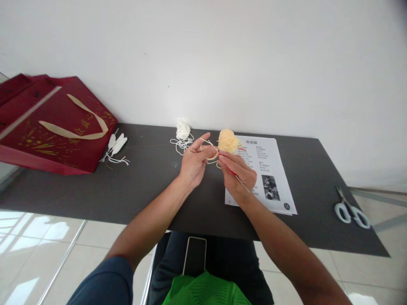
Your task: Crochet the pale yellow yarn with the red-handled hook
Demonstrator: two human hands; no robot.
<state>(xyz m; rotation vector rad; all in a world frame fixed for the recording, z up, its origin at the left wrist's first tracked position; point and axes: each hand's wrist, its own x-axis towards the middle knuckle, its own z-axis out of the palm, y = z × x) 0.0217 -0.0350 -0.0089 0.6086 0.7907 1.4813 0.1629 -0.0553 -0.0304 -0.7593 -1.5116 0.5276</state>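
Observation:
My left hand point(194, 161) pinches a loop of pale yellow yarn point(212, 153) above the dark table point(136, 186). My right hand point(238, 171) grips a thin crochet hook point(242, 183) with a red handle, its tip at that loop. The strand runs to a yellow yarn ball point(228, 141) lying just beyond my fingers, at the top left corner of a printed instruction sheet point(267, 169).
A white yarn tangle point(182, 131) lies behind my left hand. A dark red gift bag point(54, 123) lies at far left, with white tassels point(116, 147) beside it. Scissors point(349, 208) sit near the right edge. A phone point(194, 256) and green mesh fabric point(206, 290) rest on my lap.

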